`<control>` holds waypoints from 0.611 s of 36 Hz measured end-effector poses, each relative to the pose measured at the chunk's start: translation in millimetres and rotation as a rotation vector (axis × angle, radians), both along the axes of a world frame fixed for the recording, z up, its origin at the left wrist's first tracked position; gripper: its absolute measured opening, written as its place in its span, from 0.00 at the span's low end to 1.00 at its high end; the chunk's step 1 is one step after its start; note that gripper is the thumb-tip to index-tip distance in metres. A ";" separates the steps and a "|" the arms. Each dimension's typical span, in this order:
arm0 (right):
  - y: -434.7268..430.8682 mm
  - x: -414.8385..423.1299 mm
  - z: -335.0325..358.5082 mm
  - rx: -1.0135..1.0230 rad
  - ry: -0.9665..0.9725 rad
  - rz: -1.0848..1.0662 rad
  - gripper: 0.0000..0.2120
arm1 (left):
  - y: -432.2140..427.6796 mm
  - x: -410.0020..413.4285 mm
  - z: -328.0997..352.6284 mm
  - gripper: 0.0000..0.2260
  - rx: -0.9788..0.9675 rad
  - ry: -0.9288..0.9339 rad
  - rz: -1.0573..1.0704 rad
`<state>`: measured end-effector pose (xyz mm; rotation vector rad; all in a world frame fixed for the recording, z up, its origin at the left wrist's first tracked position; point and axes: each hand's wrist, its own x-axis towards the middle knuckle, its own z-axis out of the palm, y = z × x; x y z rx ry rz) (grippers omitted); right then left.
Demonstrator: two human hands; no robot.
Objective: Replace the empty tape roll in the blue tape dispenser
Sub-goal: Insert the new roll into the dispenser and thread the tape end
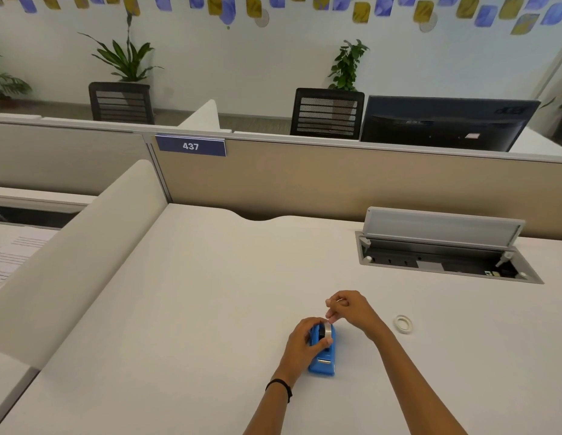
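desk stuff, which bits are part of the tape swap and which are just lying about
Part of the job:
- blue tape dispenser, steadied by left hand
- tape roll in it, right hand pinching at its top
- loose white ring on the desk

Just lying about:
- open cable box
- papers
- monitor

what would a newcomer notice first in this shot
The bright blue tape dispenser low at centre on the pale desk, gripped by the left hand while the right hand pinches at its roll. Next, a small white ring lying alone to the right.
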<state>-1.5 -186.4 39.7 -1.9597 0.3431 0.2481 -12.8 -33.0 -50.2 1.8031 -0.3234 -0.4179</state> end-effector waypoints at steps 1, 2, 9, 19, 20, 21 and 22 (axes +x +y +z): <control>0.4 -0.6 0.3 -0.012 0.010 0.023 0.10 | -0.1 0.1 -0.2 0.15 0.001 0.001 0.000; 0.6 -1.4 0.3 -0.026 0.017 0.046 0.10 | -0.3 0.1 -0.3 0.16 0.004 0.002 0.001; -1.3 -6.7 2.1 -0.122 0.057 0.190 0.09 | -0.1 -0.5 1.2 0.15 -0.010 -0.006 0.000; -0.3 -6.4 4.7 -0.268 -0.018 0.207 0.07 | -0.2 -1.1 1.5 0.16 -0.020 0.006 0.007; 0.2 -6.1 4.7 -0.287 -0.026 0.211 0.06 | -0.1 -1.3 1.8 0.15 -0.023 0.004 0.008; 0.8 -5.7 4.9 -0.312 -0.034 0.214 0.06 | 0.1 -1.3 2.0 0.15 -0.028 0.004 0.009; 1.6 -5.4 5.1 -0.337 -0.044 0.214 0.06 | 0.2 -1.4 1.9 0.15 -0.035 0.005 0.010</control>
